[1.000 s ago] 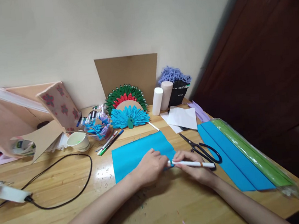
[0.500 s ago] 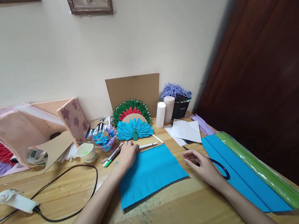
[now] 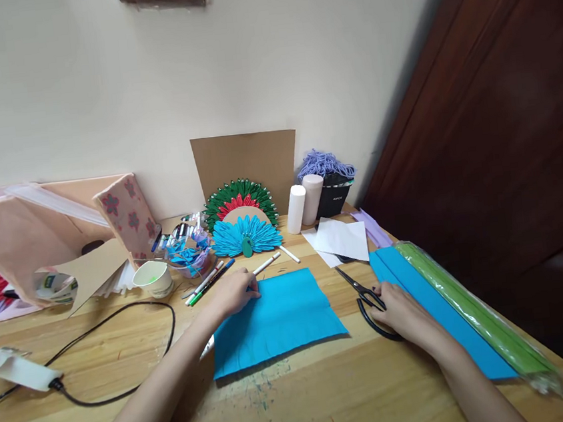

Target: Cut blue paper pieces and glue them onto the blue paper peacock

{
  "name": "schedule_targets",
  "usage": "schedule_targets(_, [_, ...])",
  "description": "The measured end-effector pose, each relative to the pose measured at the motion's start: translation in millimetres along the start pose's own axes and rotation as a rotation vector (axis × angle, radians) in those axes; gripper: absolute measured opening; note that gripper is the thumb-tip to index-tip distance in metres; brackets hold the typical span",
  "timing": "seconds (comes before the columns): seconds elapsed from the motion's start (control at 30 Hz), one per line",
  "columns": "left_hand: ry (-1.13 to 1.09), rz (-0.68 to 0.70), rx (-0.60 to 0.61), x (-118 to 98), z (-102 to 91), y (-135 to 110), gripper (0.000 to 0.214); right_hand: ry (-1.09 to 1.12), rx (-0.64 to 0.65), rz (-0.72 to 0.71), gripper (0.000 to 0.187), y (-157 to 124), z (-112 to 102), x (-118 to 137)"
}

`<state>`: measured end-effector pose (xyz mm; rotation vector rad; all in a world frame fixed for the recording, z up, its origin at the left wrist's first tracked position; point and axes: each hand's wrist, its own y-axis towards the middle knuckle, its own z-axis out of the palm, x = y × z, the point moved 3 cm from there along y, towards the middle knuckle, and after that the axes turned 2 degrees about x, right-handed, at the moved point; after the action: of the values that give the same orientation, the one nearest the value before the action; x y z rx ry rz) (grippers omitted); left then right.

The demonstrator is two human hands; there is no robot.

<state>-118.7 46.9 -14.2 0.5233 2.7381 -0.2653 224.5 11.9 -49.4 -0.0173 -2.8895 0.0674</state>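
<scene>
One wooden table point(image 3: 302, 410) bears everything. Along its right side lies a long strip of folded blue paper point(image 3: 460, 333), apart from the working area, probably to leave room in front of the person. The blue sheet point(image 3: 278, 325) lies flat at the middle, seemingly so both hands can reach it; its long axis runs side to side, right end slightly farther from the person.

The left hand point(image 3: 237, 291) is at the sheet's far left corner, perhaps steadying it, its fingers bent and close together; whether they pinch the paper cannot be told. The right hand point(image 3: 402, 309) is at the handles of the scissors point(image 3: 357, 287), thumb and forefinger curled about one loop; how firmly they close is unclear. The scissors rest right of the sheet, near that hand, their long axis slanting, points away and leftward. Beyond the sheet, a white pen point(image 3: 268, 263) lies just beside the left hand.
</scene>
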Motion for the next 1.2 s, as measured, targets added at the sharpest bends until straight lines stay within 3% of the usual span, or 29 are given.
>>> schedule_targets(0.17, [-0.054,0.024,-0.044,-2.5,-2.3,-0.1,0.02,0.12,-0.047,-0.021,0.018,-1.9,-6.8,4.0])
schedule_targets(0.3, [-0.047,0.084,-0.012,-8.8,0.2,-0.5,0.031,0.539,-0.128,-0.045,0.02,-0.7,-17.3,16.6])
schedule_targets(0.4, [-0.004,0.138,0.022,-13.9,-1.5,-0.4,0.021,0.818,-0.033,-0.094,0.027,5.1,-15.8,34.7])
schedule_targets(0.5, [-0.068,0.213,0.011,-18.4,-12.5,-2.5,0.026,0.832,0.074,-0.128,0.034,12.8,-8.8,54.1])
schedule_targets(0.63, [-0.135,0.238,-0.016,-21.2,-33.9,-6.6,0.029,0.83,0.057,-0.188,0.04,20.8,-10.7,76.8])
schedule_targets(0.7, [-0.119,0.226,-0.148,-24.9,-45.8,-10.3,0.026,0.905,0.034,-0.217,0.041,22.9,-18.3,86.0])
schedule_targets(0.83, [-0.092,0.071,-0.749,-48.8,-57.6,-37.8,0.031,1.062,-0.072,-0.181,0.043,24.3,-35.4,91.6])
schedule_targets(0.87, [-0.162,0.087,-0.798,-59.9,-51.6,-46.6,0.027,1.093,-0.117,-0.168,0.043,24.0,-38.3,90.5])
schedule_targets(0.9, [-0.255,0.138,-0.748,-72.7,-41.3,-53.3,0.029,1.124,-0.156,-0.155,0.043,23.4,-39.9,88.8])
schedule_targets(0.97, [-0.469,0.261,-0.398,-100.0,-10.3,-59.8,0.045,1.18,-0.203,-0.118,0.044,21.1,-39.4,85.1])
schedule_targets(1.03, [-0.737,0.214,0.025,-120.0,23.8,-59.1,0.049,1.226,-0.226,-0.075,0.044,16.9,-36.2,82.5])
schedule_targets(1.07, [-0.897,0.15,0.144,-125.9,36.0,-55.8,0.047,1.244,-0.231,-0.055,0.044,13.9,-34.3,82.1])
schedule_targets(1.13, [-1.185,0.01,0.159,-129.4,47.0,-42.4,0.046,1.273,-0.246,-0.022,0.044,6.7,-31.2,83.1])
schedule_targets(1.2, [-1.408,-0.099,0.03,-125.0,44.8,-24.9,0.046,1.29,-0.256,-0.003,0.044,-0.8,-29.5,86.2])
